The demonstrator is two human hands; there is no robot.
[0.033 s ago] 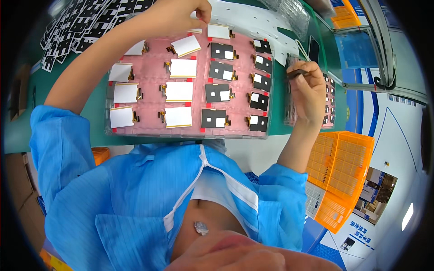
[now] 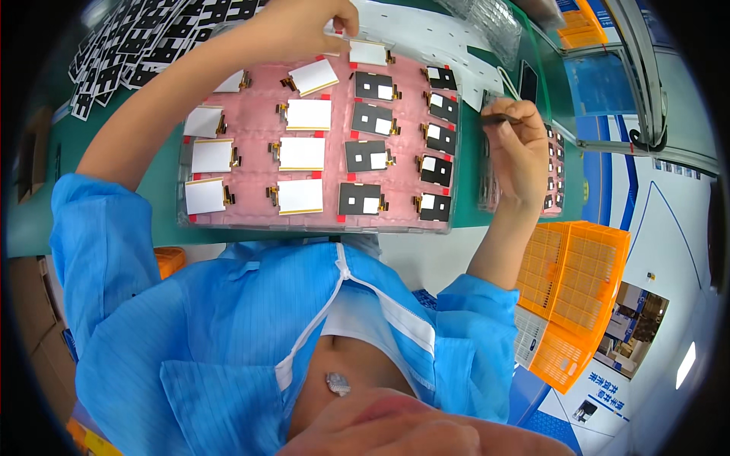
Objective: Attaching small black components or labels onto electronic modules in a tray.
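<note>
A clear tray lined with pink material (image 2: 255, 216) lies before me, holding rows of small flat panels with short flex cables. On its left side the panels (image 2: 301, 154) show white faces; those on the right (image 2: 366, 156) are black with white patches. My left hand (image 2: 327, 29) reaches over the tray's far edge, fingers bent together beside a white-faced panel (image 2: 368, 52). Whatever sits between those fingertips is hidden. To the right of the tray, my right hand (image 2: 518, 148) is raised, pinching a narrow dark strip-like piece (image 2: 499, 119) between thumb and fingers.
Many black-and-white cut sheets (image 2: 137, 53) are heaped at the far left. A white perforated sheet (image 2: 426, 38) lies behind the tray, near crumpled clear plastic (image 2: 487, 23) and a phone (image 2: 527, 82). A second tray (image 2: 487, 186) is under my right hand. Orange crates (image 2: 578, 289) stand right.
My left hand has shifted very slightly at the tray's far edge. My right hand keeps its place with the dark piece, and the panels lie as before.
</note>
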